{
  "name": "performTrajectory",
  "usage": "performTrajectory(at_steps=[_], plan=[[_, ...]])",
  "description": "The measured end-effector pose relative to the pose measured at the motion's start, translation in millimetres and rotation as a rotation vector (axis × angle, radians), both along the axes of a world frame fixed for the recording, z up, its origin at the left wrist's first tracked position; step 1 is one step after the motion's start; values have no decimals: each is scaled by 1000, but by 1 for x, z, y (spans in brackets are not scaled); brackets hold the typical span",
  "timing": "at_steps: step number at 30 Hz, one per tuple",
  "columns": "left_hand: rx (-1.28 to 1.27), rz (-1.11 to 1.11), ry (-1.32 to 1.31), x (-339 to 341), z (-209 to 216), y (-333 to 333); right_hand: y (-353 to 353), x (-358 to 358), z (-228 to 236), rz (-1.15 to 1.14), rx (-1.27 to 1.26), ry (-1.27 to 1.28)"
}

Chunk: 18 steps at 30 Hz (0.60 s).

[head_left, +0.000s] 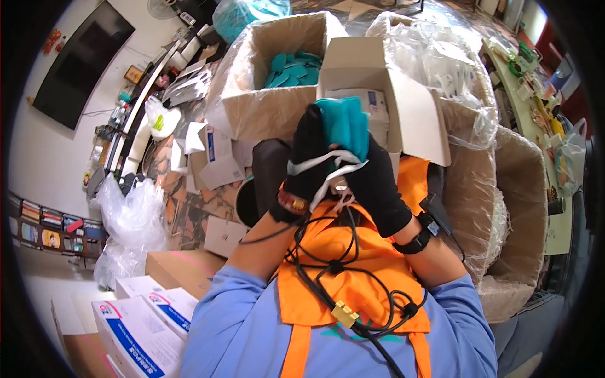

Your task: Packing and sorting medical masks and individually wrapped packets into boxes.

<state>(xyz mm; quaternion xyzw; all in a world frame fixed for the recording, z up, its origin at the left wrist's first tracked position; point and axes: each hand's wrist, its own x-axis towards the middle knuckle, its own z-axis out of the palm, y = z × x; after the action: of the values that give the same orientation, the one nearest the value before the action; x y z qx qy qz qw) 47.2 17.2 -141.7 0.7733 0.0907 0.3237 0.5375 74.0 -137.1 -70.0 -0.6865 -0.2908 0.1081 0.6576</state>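
Many teal pieces [293,70] lie in a lined carton [242,113]; next, the gloved left hand [307,148] clamps a teal stack [345,123] against the right hand [377,183], apparently to keep its layers together, before an open box [353,53].

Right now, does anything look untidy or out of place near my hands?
The black cabling looks odd: it lies in messy loops over the orange apron, near your left hand and right hand, and might snag.
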Motion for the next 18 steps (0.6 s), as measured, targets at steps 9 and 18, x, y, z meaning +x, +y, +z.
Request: performTrajectory(at_steps=[9,18], plan=[[-591,-621,-20,27,88,14,-183,82,40,-483,183,-271],[-397,-292,108,48,70,77,-482,193,44,-1374,-742,-1031]])
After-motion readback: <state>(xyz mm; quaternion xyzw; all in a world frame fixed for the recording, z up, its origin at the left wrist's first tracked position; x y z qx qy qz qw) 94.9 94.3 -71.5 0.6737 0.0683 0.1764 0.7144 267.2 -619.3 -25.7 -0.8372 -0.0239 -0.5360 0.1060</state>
